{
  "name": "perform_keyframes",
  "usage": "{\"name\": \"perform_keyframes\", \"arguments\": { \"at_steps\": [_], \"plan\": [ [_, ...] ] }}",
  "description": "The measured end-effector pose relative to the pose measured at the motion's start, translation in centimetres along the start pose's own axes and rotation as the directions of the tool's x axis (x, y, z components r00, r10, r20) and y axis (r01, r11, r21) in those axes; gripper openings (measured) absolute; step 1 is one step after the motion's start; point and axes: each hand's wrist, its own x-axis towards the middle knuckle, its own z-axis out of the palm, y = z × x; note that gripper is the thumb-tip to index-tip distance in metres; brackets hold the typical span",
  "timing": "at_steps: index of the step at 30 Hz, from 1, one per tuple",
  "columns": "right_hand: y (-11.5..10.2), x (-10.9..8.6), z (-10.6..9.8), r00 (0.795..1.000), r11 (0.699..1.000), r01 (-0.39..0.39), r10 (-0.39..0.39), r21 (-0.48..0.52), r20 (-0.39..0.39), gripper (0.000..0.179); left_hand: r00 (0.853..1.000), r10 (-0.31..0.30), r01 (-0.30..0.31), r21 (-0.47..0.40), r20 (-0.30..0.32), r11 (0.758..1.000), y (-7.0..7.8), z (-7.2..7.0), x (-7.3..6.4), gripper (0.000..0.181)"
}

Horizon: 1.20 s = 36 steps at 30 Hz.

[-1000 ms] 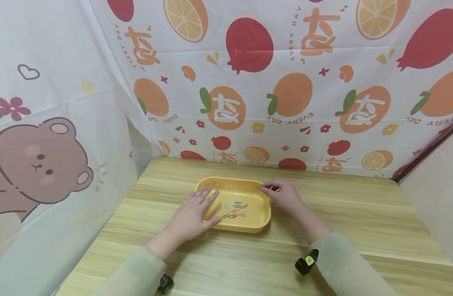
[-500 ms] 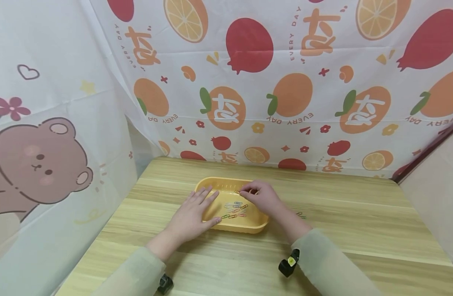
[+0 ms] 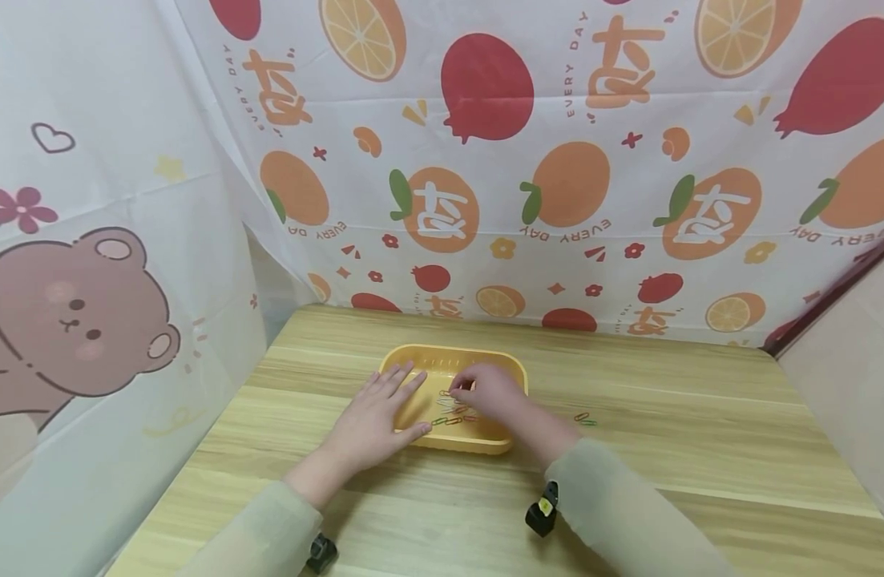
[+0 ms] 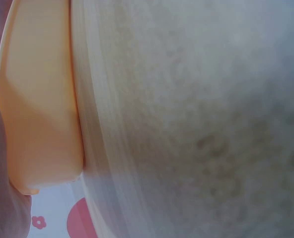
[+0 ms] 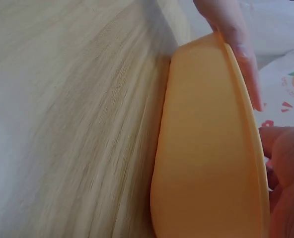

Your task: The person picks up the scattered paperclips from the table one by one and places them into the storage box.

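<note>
A shallow yellow plastic basket stands on the table, its side wall large in both wrist views. Several coloured paper clips lie on its floor, some hidden behind my right hand. My left hand rests over the basket's left rim with its fingers spread; in the left wrist view only part of the left hand shows. Inside the basket, just over the pile, my right hand pinches a small orange-looking paper clip between thumb and forefinger. The basket wall hides those fingertips in the right wrist view.
An orange paper clip and a green paper clip lie on the wooden table right of the basket. A fruit-print cloth hangs behind the table. A bear-print cloth hangs at the left.
My right hand has moved left and nearer from the basket's right rim to above the pile, carrying the paper clip. Two clips on the table have come into sight. The left hand stays put.
</note>
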Motion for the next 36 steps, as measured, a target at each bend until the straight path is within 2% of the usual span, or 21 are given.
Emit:
{"name": "perform_keyframes", "arguments": {
  "at_steps": [4,11,18,26,36],
  "plan": [
    [-0.6,0.4,0.7,1.0,0.995,-0.014,0.016,-0.097,0.018,0.01,1.0,0.001,-0.001,-0.001,0.003,1.0,0.0,0.2,0.0,0.082],
    [-1.5,0.9,1.9,0.993,0.976,-0.066,0.085,-0.209,0.081,0.012,1.0,0.011,-0.011,-0.015,-0.013,1.0,0.1,0.3,0.0,0.081],
    [-1.8,1.1,2.8,0.993,0.953,-0.048,0.079,-0.301,0.092,0.014,1.0,0.017,-0.017,-0.005,-0.011,1.0,0.0,0.4,0.1,0.082],
    [-1.9,1.2,2.9,0.993,0.952,-0.046,0.077,-0.301,0.09,0.01,1.0,0.004,-0.004,-0.014,0.009,1.0,0.1,0.3,0.2,0.081],
    [-1.7,1.0,2.5,0.989,0.974,-0.099,0.118,-0.202,0.084,0.016,1.0,-0.001,0.001,-0.013,0.002,1.0,-0.1,0.5,-0.1,0.081]
  ]
}}
